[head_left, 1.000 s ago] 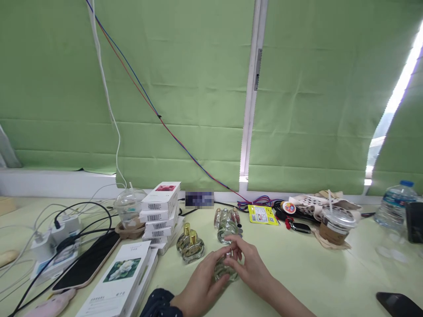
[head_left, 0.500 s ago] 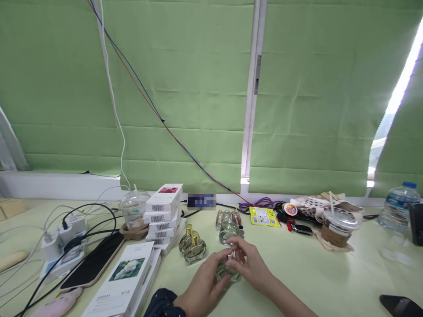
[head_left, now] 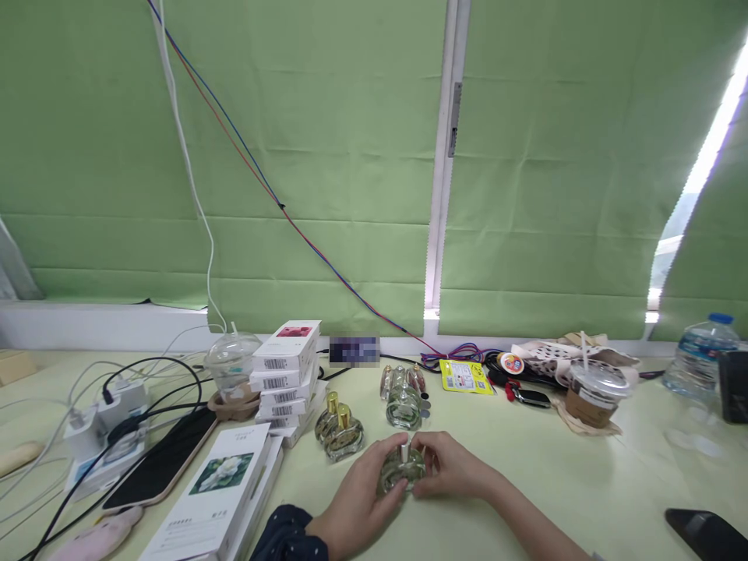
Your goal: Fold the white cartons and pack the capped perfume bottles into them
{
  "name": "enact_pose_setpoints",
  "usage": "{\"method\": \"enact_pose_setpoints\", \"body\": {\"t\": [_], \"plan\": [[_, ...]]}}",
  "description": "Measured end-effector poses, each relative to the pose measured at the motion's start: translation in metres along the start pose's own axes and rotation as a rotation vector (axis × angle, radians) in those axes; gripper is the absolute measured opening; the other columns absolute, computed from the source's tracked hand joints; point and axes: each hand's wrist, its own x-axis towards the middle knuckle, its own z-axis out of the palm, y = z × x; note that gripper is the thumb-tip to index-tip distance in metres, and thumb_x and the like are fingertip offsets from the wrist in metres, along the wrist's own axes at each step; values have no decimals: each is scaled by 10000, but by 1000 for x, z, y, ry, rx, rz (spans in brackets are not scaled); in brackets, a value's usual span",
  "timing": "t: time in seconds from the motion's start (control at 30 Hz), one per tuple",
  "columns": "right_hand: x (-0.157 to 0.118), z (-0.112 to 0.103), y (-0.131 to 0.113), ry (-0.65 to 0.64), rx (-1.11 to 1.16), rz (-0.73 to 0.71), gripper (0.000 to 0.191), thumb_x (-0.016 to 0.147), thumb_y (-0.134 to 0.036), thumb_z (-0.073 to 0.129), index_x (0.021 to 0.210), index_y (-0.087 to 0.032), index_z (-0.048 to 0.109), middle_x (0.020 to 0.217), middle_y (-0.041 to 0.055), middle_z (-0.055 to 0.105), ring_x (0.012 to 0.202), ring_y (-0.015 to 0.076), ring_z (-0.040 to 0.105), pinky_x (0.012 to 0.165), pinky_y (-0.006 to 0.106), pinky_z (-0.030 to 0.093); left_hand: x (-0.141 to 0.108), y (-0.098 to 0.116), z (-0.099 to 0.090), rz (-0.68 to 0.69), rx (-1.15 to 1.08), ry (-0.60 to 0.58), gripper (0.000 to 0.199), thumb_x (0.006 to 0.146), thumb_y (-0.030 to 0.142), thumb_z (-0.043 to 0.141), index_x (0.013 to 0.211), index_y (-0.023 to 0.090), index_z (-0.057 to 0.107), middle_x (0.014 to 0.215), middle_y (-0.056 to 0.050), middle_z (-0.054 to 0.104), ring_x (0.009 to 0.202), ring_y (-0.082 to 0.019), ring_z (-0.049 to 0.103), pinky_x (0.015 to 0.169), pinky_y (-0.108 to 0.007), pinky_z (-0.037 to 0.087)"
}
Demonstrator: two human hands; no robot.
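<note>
A round clear glass perfume bottle with a silvery neck stands on the table between my hands. My left hand grips its left side, thumb in front and fingers behind. Against its right side, my right hand closes with fingers and thumb. Just behind stands another clear round bottle, with several slim bottles beyond it. Two bottles with gold caps are left of my hands. Small dark and grey discs lie beside the rear bottle.
Stacked white boxes and flat white boxes are on the left, near a phone, chargers and cables. A yellow packet, car key, iced drink cup and water bottle stand right. A black object lies lower right.
My right hand has come down from the bottle's top to its right side, so the silvery neck now shows. My left hand keeps its hold. The view has shifted slightly.
</note>
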Motion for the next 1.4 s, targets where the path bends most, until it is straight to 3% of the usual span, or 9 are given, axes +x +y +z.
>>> {"method": "enact_pose_setpoints", "body": {"t": [0.23,0.43,0.53,0.67,0.8,0.93,1.03,1.17,1.4], "plan": [[2,7,-1,18,63,-20,250,589,-168,754,742,-190,558,585,-90,450,543,90,432,495,186,302,1,8,-3,58,49,6,601,842,87,537,1363,298,325,1317,-97,534,1222,-248,526,1036,-409,443],[5,23,-4,134,88,-89,202,619,-206,738,776,-186,613,616,-61,488,574,107,434,513,201,335,-4,16,-7,273,290,135,646,784,11,519,1323,350,404,1389,-113,426,1253,-313,453,1007,-500,404],[11,35,2,173,153,-106,213,623,-172,676,835,-180,663,663,-30,569,619,135,509,576,236,408,-6,18,-3,453,361,78,654,771,10,526,1325,333,396,1292,-129,523,1148,-287,539,947,-449,455],[15,45,8,112,380,-90,454,597,-207,665,1049,-163,658,880,58,696,830,230,649,781,344,499,-3,21,7,583,359,23,541,810,28,534,1268,292,419,1120,-93,605,993,-206,604,862,-334,521],[13,42,5,117,312,-138,403,622,-164,614,1020,-168,676,1041,99,707,1013,272,641,903,379,483,2,26,7,446,277,-60,560,698,-10,540,1188,247,459,1131,-99,580,1056,-224,571,918,-354,508],[14,33,5,428,4,-175,290,689,-116,518,943,-162,649,914,89,668,717,198,638,656,309,518,4,28,0,180,98,-155,560,649,-21,517,1141,239,458,1212,-97,528,1161,-232,512,1004,-365,451],[18,26,9,614,-100,-177,255,747,-145,501,978,-178,605,1085,116,586,639,156,577,546,276,491,4,29,-1,32,91,-153,428,667,-12,512,1028,217,494,1134,-92,534,1083,-226,533,965,-361,460],[21,22,16,578,-171,-160,285,764,-143,503,1015,-217,618,1354,117,449,713,150,601,624,291,524,4,26,3,-88,92,-183,287,696,10,518,908,200,543,1002,-71,581,993,-231,542,904,-369,465],[20,24,19,511,-267,-138,378,728,-92,504,1034,-249,658,1299,92,479,967,221,634,761,325,529,3,22,7,-125,66,-149,230,723,23,529,859,195,598,953,-58,609,968,-223,559,876,-343,459]]}}
